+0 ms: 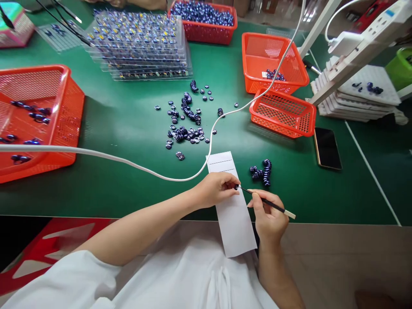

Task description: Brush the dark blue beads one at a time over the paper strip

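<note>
One green counter (122, 111) carries part of a white paper strip (236, 227), which extends past the front edge. Beside it, the right hand (270, 216) grips with its fingers a slim black tool (280, 208); at the tool's tip, the left hand's (216, 189) fingers pinch one small dark bead (237, 187).

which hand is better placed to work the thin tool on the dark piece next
Likely the right hand: it holds the thin tool, tip at the dark piece, which the left hand pinches.
</note>
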Available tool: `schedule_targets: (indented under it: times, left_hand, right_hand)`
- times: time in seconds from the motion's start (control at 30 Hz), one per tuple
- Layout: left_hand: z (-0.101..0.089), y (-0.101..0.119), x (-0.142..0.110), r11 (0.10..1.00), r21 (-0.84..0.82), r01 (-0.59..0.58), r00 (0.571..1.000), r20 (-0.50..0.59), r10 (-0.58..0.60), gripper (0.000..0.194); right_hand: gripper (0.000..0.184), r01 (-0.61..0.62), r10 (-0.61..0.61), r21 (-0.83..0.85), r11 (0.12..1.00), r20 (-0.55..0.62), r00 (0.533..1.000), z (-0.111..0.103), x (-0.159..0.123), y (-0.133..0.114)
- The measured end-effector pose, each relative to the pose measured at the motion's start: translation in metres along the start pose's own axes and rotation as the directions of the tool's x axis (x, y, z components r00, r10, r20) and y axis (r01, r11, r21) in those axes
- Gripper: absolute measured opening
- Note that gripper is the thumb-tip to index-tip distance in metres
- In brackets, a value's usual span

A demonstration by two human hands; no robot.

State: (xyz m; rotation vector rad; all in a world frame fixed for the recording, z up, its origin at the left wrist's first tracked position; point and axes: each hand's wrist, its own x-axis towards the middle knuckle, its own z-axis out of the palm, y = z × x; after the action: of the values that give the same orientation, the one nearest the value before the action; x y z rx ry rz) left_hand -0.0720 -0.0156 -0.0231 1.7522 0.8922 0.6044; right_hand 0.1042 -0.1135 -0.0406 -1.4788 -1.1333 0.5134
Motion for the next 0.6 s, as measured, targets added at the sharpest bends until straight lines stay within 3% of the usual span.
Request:
schedule_targets:
  times: [0.07, 0.13, 0.23, 0.33, 0.43, 0.53, 0.6]
  left_hand:
    - [-0.012, 0.003, -0.002, 0.997, 0.082, -0.001, 0.998, -0.057, 0.006, 0.020]
    - [-0.032, 0.005, -0.005, 0.964, 0.261, 0.040, 0.983, -0.182, 0.008, 0.021]
    - [-0.067, 0.002, -0.012, 0.815, 0.529, 0.236, 0.916, -0.402, -0.004, 0.028]
    - [-0.081, -0.003, -0.016, 0.616, 0.705, 0.351, 0.878, -0.476, 0.044, 0.041]
    - [-0.064, 0.000, -0.010, 0.590, 0.772, 0.237, 0.925, -0.364, 0.106, 0.045]
    - [-0.029, 0.009, 0.010, 0.661, 0.748, -0.049, 0.971, -0.120, 0.209, 0.042]
    - [-0.007, 0.012, 0.029, 0.690, 0.689, -0.222, 0.961, 0.034, 0.275, 0.041]
  right_hand:
    - [0.009, -0.020, 0.021, 0.059, 0.998, -0.019, 1.000, -0.002, 0.001, -0.002]
    - [0.009, -0.030, 0.037, 0.111, 0.993, -0.060, 0.998, -0.005, 0.002, -0.004]
    - [0.010, -0.036, 0.057, 0.149, 0.988, -0.138, 0.989, -0.009, 0.006, -0.005]
    - [0.013, -0.057, 0.091, 0.163, 0.985, -0.211, 0.973, -0.007, 0.010, -0.003]
    - [0.014, -0.046, 0.099, 0.179, 0.983, -0.297, 0.950, -0.003, 0.013, -0.001]
    - [0.014, -0.021, 0.095, 0.207, 0.978, -0.354, 0.930, -0.001, 0.015, 0.000]
    - [0.015, -0.019, 0.101, 0.228, 0.973, -0.356, 0.929, -0.001, 0.015, 0.001]
